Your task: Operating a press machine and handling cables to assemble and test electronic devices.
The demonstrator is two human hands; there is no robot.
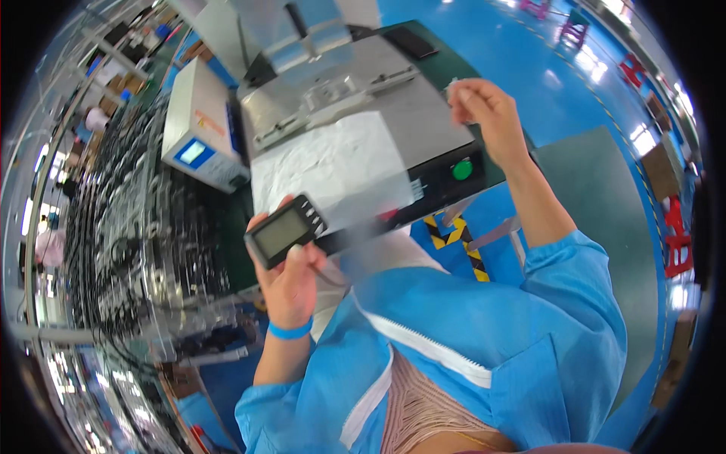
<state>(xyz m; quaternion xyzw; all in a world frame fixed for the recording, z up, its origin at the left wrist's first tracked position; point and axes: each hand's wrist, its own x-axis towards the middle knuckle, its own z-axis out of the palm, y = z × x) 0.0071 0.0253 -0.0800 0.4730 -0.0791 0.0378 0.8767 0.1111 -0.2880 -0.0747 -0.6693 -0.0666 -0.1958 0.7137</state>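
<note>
My left hand [291,281] is wrapped round a small black handheld device [284,231] with a grey screen and a row of buttons along one side. It holds the device in front of the machine's near edge, with the screen facing up. My right hand [490,113] is raised over the right side of the machine's grey metal plate [423,129]. Its thumb and fingers are pinched together at something small and pale, too blurred to name. On the plate lies a crumpled white sheet [333,163], just beyond the device. Behind the sheet sits a metal fixture [336,98].
A green button [462,169] sits on the machine's black front panel. To the left stand a white control box [200,125] with a lit display and tall stacks of black parts [144,219]. A flat black object [411,41] lies at the back right.
</note>
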